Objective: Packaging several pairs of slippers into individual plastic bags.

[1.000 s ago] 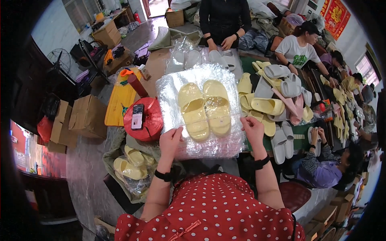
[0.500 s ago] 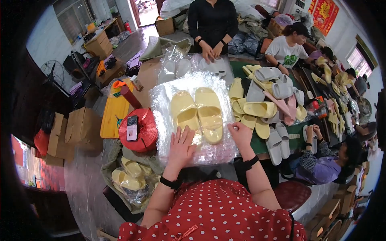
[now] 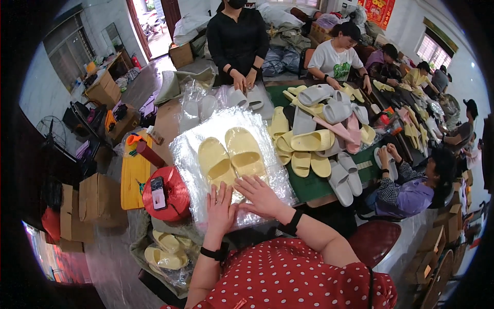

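Yellow slide sandals point(image 3: 230, 157), a pair side by side, lie on a stack of clear plastic bags point(image 3: 195, 149) on the counter point(image 3: 164, 123). Both hands rest flat with fingers spread on the plastic just below the pair: left hand point(image 3: 220, 208), right hand point(image 3: 261, 195), nearly touching, gripping nothing. A red twine spool point(image 3: 172, 193) sits left of the bags.

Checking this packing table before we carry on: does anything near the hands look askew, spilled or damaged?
Nothing stands out. The yellow slippers lie side by side on the clear plastic bags, both hands flat at the near edge. The loose slipper pile beside them is jumbled, though on the table.
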`<state>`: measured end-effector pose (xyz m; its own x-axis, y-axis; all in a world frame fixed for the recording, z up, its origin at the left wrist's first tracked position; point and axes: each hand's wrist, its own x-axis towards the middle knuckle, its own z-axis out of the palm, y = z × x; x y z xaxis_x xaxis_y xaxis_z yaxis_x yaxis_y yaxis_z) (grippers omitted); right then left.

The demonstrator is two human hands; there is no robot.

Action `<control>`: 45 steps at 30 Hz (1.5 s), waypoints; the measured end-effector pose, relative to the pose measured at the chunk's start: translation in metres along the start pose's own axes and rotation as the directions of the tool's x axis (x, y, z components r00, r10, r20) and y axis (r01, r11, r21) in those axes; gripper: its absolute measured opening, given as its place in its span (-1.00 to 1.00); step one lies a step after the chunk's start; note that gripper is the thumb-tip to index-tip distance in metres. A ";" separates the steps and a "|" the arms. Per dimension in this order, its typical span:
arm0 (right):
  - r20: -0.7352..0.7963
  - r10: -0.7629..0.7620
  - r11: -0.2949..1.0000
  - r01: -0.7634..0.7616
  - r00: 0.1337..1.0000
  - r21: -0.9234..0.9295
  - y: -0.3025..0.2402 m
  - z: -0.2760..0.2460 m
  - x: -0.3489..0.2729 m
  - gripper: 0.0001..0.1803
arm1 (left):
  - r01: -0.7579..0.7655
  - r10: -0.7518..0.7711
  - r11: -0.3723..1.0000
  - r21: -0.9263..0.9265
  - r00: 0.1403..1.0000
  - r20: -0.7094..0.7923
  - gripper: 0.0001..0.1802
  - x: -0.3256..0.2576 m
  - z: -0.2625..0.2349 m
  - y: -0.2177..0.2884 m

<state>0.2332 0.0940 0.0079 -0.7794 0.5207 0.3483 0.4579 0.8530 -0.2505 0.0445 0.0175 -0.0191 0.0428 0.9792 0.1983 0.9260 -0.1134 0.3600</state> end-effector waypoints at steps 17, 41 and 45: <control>-0.018 0.321 0.944 -0.318 0.947 0.087 0.050 0.016 -0.028 -0.32 | 0.250 -0.439 0.822 -0.512 0.851 -0.289 -0.20 0.008 0.006 -0.024; 0.190 0.609 0.117 -0.324 0.770 0.939 0.018 -0.064 -0.024 -0.23 | 0.022 -0.201 -0.462 -0.887 0.971 0.128 -0.24 0.000 -0.035 0.026; -0.084 0.598 0.345 -0.161 0.797 0.925 -0.008 -0.040 -0.013 -0.36 | 0.062 -0.235 -0.582 -0.811 0.942 0.240 -0.33 -0.014 -0.046 0.050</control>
<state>0.2569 0.0823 0.0414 -0.3120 0.9280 0.2039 -0.1116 0.1773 -0.9778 0.0724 -0.0096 0.0381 -0.0870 0.9893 -0.1169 -0.8405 -0.0100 0.5417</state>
